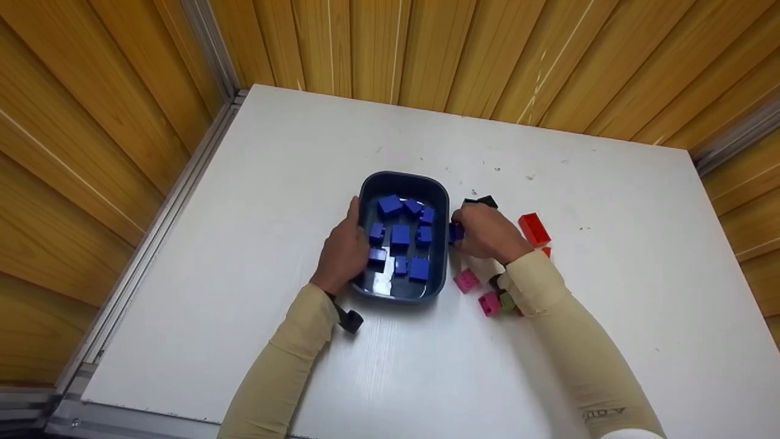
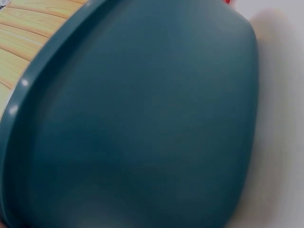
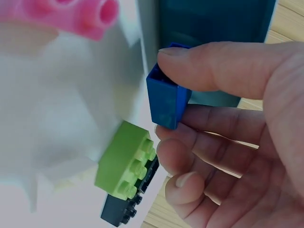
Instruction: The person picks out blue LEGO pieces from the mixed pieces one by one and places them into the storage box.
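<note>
My left hand [image 1: 344,253] rests along the left side of a dark blue plastic container [image 1: 399,299], a finger stretched along its outer wall. In the left wrist view the container's wall [image 2: 142,109] fills most of the picture. Inside lie several blue toy bricks [image 1: 400,236], apart from one another. Just beyond the container's right side, my right hand [image 1: 487,231] pinches another blue brick [image 3: 164,97] between thumb and fingers. The right wrist view shows the brick's hollow side, with the container close behind it.
Right of the container lie pink bricks [image 1: 467,280], a red brick [image 1: 534,229] and a black brick [image 1: 487,201]. A green brick [image 3: 122,161] sits near the right forearm, against black bricks [image 3: 116,209]. Wood-patterned walls [image 1: 378,49] border the white table [image 1: 292,152].
</note>
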{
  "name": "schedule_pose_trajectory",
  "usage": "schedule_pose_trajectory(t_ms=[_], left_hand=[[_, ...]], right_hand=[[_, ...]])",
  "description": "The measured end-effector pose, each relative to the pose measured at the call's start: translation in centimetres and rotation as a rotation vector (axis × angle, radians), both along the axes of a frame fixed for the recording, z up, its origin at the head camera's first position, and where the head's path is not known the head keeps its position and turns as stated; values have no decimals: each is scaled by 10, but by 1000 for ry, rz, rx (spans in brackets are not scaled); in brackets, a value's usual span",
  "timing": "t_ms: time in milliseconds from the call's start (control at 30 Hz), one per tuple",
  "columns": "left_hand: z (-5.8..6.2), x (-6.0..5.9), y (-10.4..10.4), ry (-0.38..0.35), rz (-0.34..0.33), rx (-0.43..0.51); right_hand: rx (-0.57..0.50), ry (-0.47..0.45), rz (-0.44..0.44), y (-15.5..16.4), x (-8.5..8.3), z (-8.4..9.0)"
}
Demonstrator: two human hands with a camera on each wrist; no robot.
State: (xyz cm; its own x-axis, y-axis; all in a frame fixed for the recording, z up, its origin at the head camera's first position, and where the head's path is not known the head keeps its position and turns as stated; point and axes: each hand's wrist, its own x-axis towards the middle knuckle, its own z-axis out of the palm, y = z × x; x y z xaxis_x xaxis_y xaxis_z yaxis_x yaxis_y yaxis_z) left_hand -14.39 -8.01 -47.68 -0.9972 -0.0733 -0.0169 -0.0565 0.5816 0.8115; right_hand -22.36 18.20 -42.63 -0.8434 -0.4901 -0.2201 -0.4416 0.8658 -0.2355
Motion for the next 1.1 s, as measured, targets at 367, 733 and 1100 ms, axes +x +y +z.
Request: schedule_pose_trajectory(t_ms=[367,733,1100], left_hand=[[0,-1,0,7,6,-16],[-1,0,-1,10,3,-20],[1,1,0,2,-6,-13]], right_hand=[[43,-56,-38,3,-1,18],[73,-79,-51,3,0,29],[-1,-25,-4,2,4,39]])
